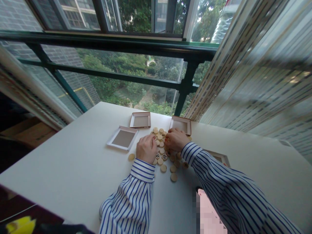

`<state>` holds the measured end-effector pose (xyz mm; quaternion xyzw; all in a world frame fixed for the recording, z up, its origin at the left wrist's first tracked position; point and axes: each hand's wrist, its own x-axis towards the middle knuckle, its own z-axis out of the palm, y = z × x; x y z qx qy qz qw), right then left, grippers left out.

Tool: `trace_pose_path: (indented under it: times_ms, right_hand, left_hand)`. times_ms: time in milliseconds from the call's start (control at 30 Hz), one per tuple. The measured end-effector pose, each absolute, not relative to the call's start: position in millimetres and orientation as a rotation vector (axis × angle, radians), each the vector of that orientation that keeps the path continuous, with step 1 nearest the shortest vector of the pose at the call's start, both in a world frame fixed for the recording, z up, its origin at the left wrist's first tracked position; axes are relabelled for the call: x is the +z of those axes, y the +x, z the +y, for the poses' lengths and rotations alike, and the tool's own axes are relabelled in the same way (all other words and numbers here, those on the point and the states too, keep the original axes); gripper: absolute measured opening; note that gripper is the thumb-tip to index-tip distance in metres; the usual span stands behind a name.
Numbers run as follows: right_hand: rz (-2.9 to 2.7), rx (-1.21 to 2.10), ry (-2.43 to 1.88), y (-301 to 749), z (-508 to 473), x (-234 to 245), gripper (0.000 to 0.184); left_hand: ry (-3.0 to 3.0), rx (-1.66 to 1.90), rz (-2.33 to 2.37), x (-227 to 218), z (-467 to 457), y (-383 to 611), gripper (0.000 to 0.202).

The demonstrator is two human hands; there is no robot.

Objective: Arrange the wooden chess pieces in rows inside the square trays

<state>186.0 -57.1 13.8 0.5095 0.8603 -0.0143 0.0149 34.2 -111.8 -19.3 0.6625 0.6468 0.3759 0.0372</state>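
Observation:
A loose heap of round wooden Chinese chess pieces (pixel 160 161) lies on the white table, several showing black characters. At the heap's left side is my left hand (pixel 146 148), its fingers curled in on a piece with a red mark (pixel 154 138). My right hand (pixel 177 139) reaches over the heap's right side. Its fingertips close on another red-marked piece (pixel 167 139), and the two hands are a short gap apart. Both palms and most of the fingertips are hidden from above. A single piece (pixel 131 157) lies left of my left hand.
Around the heap are shallow open box parts: a white-rimmed one (pixel 122 138), a brown-edged one (pixel 140 120), one behind my right hand (pixel 182 122), and one partly under my right sleeve (pixel 220 158). A pink object (pixel 211 213) lies near the front edge. Windows and a green railing (pixel 117 74) stand behind the table.

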Motion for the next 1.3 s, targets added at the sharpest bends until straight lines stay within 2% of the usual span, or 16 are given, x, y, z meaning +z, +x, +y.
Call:
trace_pose_path:
  times_ms: [433,1300]
  right_hand:
    - [2.714,-0.055,1.604,191,-58,19,0.031]
    - [2.807,0.063,1.729,246,-79,68,0.031]
  left_hand:
    - [1.997,1.21,2.007,-21,-111,32,0.029]
    - [2.081,1.308,1.78,-5,-118,47,0.024]
